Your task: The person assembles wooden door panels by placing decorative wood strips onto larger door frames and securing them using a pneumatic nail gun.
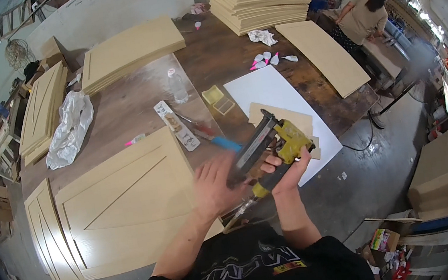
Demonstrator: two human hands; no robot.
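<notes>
Nail gun (295,138) is gripped in right hand (292,175), long magazine (255,145) slanted toward left hand (214,185), nearer its lower end; left grip blurred, can't be told.

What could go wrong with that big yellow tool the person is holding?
The right hand grips the yellow and black tool, which looks like a nail gun. The blurred left hand is right beside its long dark part, so a finger might get pinched or hurt if the tool went off. If it slipped, it could perhaps dent the grooved wooden panel close by.
</notes>
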